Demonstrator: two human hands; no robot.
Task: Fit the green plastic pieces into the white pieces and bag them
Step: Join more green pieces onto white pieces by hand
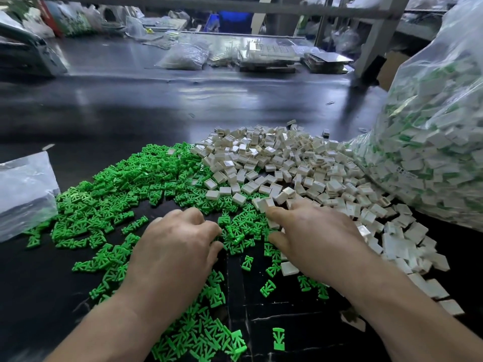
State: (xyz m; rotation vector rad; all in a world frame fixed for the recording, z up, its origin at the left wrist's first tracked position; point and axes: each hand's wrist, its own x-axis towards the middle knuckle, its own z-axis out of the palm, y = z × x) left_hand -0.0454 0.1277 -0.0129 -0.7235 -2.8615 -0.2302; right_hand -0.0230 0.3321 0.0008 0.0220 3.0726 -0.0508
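Observation:
Green plastic pieces (122, 194) lie in a wide loose pile on the left of the dark table (130, 111). White square pieces (287, 163) are heaped to the right of them. My left hand (177, 246) is over the green pile with its fingers curled down, and the fingertips pinch at a green piece (230, 232) near the pile's middle. My right hand (316, 236) reaches left at the edge of the white heap. Its index finger touches a white piece (265, 203), and another white piece (273, 225) sits between finger and thumb, partly hidden.
A large clear bag (433, 142) full of assembled white-and-green pieces leans at the right. A flat clear bag (23, 189) lies at the left. Bags, trays and stacked parts (266, 56) crowd the far side, along with a grey frame post (376, 37).

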